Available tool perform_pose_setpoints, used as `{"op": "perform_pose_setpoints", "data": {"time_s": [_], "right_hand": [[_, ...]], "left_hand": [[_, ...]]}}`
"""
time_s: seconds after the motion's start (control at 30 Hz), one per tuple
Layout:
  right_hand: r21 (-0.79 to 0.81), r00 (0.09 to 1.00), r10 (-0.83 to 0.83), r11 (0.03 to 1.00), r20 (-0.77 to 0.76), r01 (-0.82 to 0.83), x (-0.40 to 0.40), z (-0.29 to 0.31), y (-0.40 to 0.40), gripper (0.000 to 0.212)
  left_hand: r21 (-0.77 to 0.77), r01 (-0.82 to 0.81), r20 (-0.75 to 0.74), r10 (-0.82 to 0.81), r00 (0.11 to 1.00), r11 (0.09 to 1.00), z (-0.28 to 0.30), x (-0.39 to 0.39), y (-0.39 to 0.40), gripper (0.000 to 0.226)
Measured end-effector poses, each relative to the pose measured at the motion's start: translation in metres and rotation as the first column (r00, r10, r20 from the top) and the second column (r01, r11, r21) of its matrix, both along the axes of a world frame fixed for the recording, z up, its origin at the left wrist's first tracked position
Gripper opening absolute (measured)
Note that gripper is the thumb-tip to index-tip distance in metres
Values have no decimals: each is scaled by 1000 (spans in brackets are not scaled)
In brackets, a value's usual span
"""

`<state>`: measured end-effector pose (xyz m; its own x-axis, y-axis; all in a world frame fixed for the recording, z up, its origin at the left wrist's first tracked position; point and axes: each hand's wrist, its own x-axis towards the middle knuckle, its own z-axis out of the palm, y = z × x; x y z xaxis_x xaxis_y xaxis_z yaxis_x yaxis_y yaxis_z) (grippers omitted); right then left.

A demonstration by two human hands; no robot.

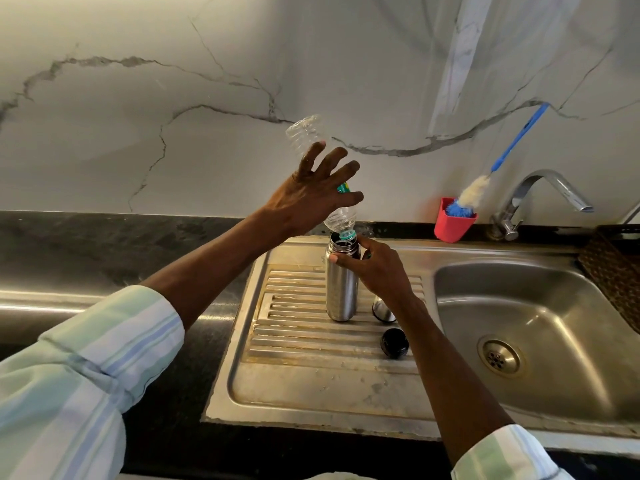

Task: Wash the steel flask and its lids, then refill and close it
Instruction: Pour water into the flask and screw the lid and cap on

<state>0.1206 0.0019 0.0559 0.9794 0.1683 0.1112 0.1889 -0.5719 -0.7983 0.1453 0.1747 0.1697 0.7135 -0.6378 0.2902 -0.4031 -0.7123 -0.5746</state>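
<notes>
Left hand (pixel 311 192) holds the upended plastic bottle (pixel 313 157) (fingers splayed) at the steel flask's (pixel 341 285) twelve o'clock; right hand (pixel 374 265) grips the flask's neck.

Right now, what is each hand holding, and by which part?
Left hand holds the upended plastic bottle around its middle; right hand grips the steel flask near its neck.

Your left sleeve (pixel 79 372) at 8 o'clock: pale green, white and light-blue stripes, rolled into a thick cuff below the elbow. Right sleeve (pixel 502 455) at 5 o'clock: same stripes, forearms bare.
</notes>
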Motion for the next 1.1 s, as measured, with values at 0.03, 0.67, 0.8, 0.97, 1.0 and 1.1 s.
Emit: {"op": "perform_pose_setpoints", "data": {"time_s": [0.03, 0.67, 0.8, 0.97, 1.0, 1.1], "right_hand": [[0, 1000, 1, 1000, -2, -1, 0, 0, 0, 65], [542, 976, -181, 812, -120, 217, -13, 14, -1, 18], [646, 988, 22, 759, -155, 84, -8, 32, 1, 27], [495, 961, 185, 867, -206, -61, 1, 47, 8, 35], [497, 948, 228, 863, -222, -91, 2, 49, 9, 39], [487, 938, 300, 854, -175, -182, 2, 55, 17, 41]], "left_hand": [[11, -3, -6, 3, 1000, 1000, 0, 0, 0, 69], [-598, -290, -256, 165, 953, 747, -55, -14, 36, 81], [-795, -437, -465, 39, 885, 420, -78, -31, 34, 75], [-801, -599, -586, -219, 780, 12, -107, -54, 38, 78], [-777, -627, -591, -276, 758, -58, -109, -59, 38, 77], [-721, -665, -571, -378, 728, -192, -116, -71, 42, 76]]}}
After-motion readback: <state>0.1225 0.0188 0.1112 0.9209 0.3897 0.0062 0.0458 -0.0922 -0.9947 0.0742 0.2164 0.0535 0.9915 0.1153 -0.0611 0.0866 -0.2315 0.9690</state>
